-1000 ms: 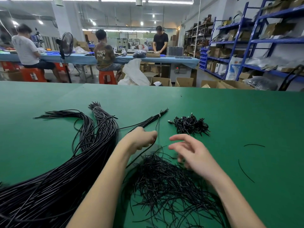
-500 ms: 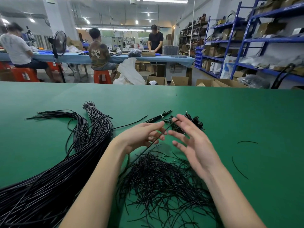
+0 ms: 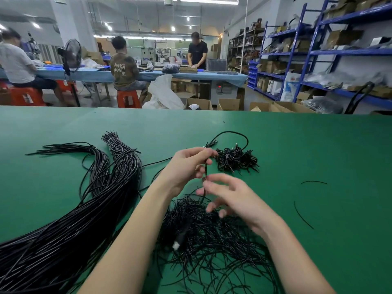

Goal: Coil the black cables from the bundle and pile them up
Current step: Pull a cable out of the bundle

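At centre frame the left hand (image 3: 186, 166) pinches one thin black cable (image 3: 233, 134), which arcs in a loop above the pile of coiled cables (image 3: 235, 160). The right hand (image 3: 231, 198) hangs just below, fingers loose, grasping nothing. The cable looks light, limp and springy; best held at the crossing. The bundle (image 3: 70, 219) lies at lower left on the green tabletop (image 3: 318, 145).

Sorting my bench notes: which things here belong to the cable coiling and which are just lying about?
Job: long cable bundle; cable in left hand; right hand; pile of coiled cables.
Lying about: short offcuts; two stray pieces; green table.
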